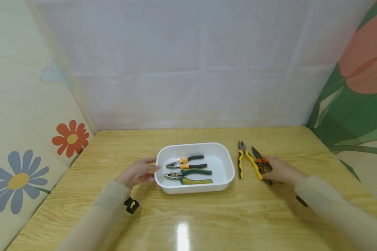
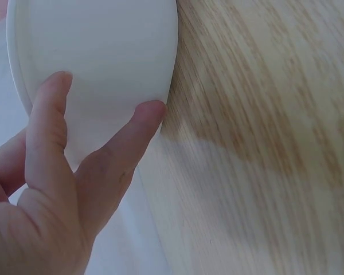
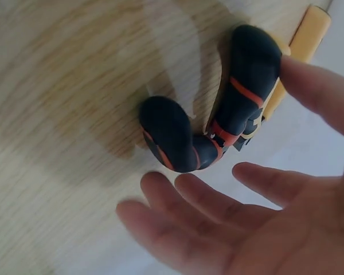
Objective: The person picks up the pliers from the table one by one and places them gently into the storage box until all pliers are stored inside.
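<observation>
My left hand is at the left end of a white plastic tray. In the left wrist view its fingertips rest against the tray's outer wall, fingers spread and slightly bent. Two pairs of pliers lie in the tray: one with orange-and-black handles, one with green-and-yellow handles. On the right, my right hand reaches over pliers with a dark pointed nose and black-and-red handles. Its thumb touches one handle; the other fingers extend loosely near the second handle.
Between the tray and my right hand lie yellow-and-black pliers, handles spread, close beside the black-and-red ones. The wooden table ends at a pale cloth backdrop. Flower-patterned panels flank both sides.
</observation>
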Motion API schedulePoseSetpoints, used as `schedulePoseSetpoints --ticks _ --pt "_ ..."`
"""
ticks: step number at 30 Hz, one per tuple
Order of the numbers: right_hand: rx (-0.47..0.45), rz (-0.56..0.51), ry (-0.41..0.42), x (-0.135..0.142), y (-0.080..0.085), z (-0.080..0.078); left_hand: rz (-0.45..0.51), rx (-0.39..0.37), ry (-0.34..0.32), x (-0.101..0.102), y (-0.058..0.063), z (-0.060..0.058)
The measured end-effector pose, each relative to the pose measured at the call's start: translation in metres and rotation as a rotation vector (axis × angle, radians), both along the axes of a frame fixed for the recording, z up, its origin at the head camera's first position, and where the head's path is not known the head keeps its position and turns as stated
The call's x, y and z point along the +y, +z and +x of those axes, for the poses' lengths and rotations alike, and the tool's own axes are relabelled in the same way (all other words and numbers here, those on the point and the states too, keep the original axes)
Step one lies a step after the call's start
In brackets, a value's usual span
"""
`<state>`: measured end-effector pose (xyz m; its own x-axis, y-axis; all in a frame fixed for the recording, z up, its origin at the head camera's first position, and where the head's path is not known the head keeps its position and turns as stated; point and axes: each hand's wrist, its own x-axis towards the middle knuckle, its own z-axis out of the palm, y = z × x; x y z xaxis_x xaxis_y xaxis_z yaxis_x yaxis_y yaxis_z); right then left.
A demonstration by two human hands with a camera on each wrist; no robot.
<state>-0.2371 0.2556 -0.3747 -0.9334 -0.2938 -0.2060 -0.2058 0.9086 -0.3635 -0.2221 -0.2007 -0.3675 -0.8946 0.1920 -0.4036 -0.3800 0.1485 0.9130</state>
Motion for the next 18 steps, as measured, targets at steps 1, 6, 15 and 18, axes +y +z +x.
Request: schedulePoseSetpoints --ticks 1,6,15,18 --pt "-0.004 -0.007 0.009 0.0005 0.0001 -0.0013 0.001 0.001 -0.002 -0.0001 0.0001 0.0" --pt "-0.04 -0.036 0.03 0.0015 0.0013 -0.0055 0.007 0.009 -0.012 -0.0008 -0.0006 0.0001" --pt "-0.092 -0.024 -0.009 0.0005 0.0026 -0.0094 0.004 0.001 -0.008 -0.0015 -0.0024 -0.0008" --pt "-0.094 0.016 -0.035 -0.0018 0.0011 -0.0091 0.005 0.005 -0.014 -0.0019 -0.003 -0.0009"
